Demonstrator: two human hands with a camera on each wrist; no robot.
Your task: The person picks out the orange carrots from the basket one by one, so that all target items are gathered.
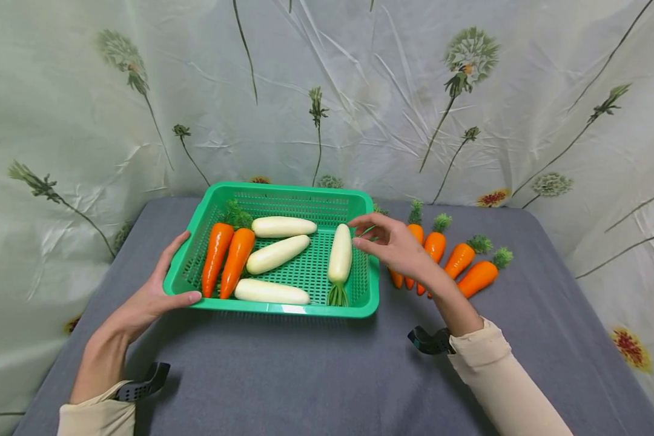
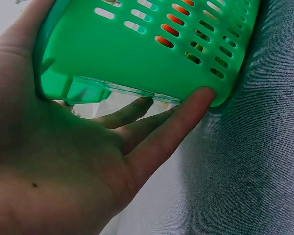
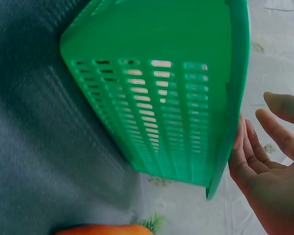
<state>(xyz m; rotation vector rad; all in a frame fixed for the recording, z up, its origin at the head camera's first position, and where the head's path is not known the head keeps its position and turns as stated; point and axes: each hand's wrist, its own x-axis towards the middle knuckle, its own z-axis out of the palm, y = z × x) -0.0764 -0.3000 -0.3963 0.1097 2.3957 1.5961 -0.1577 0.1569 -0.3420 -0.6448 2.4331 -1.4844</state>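
Observation:
A green plastic basket (image 1: 283,310) with slotted walls sits on the cloth-covered table. Inside, two carrots (image 1: 237,263) lie at the left, and three white radishes (image 1: 278,254) lie beside them. Another white radish (image 1: 340,254) with green stems lies lengthwise near the right wall. My left hand (image 1: 155,290) holds the basket's left side, thumb on the front rim; in the left wrist view its fingers reach along the basket's outside. Over the right rim, my right hand (image 1: 389,242) has loosely bent, spread fingers close to the stemmed radish, with nothing between them.
Several carrots (image 1: 460,260) with green tops lie on the grey tablecloth (image 1: 305,375) just right of the basket, partly behind the right forearm. A pale curtain (image 1: 283,91) printed with flowers hangs behind the table.

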